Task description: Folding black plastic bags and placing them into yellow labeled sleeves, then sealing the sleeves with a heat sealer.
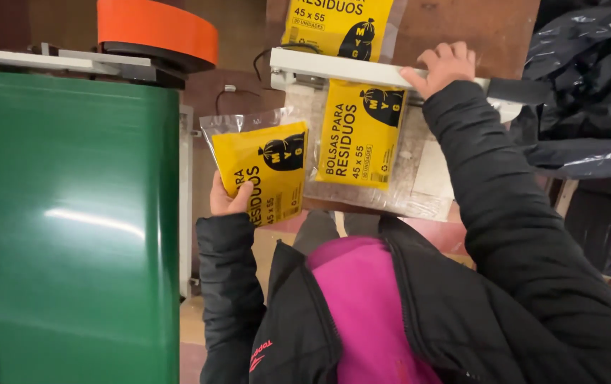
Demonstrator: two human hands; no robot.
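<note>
Head view, reading from 9 o'clock across to 3 o'clock. A big green bin (pixel 71 213) fills the 9 o'clock side of my view; glossy wall, one streak of glare on it. At its 12 o'clock sits an orange roll (pixel 157 32) on a dark base. Just past the bin's edge I see the left hand (pixel 229 198), closed on the lower corner of a yellow packet (pixel 266 171) in clear wrap, thumb across the front face. The packet is held up, tilted slightly, and its clear top flap points to 11 o'clock. It is clear of the bench, near the second packet but not touching it as far as I can tell. At 1 o'clock of the held one, the second packet (pixel 361 135) lies flat on the bench (pixel 426 174) under a white bar (pixel 341 70) that crosses its top edge. A third packet (pixel 337 27) lies beyond the bar at 12 o'clock, cut by the frame edge. The right hand (pixel 442 67) rests on the bar at 1 o'clock, fingers curled over its far edge, pressing or gripping; I cannot tell which. Black sleeves (pixel 490 185) run back toward 6 o'clock, with a pink top (pixel 362 306) between the open jacket fronts. At 3 o'clock, a heap of black plastic (pixel 590 85).
</note>
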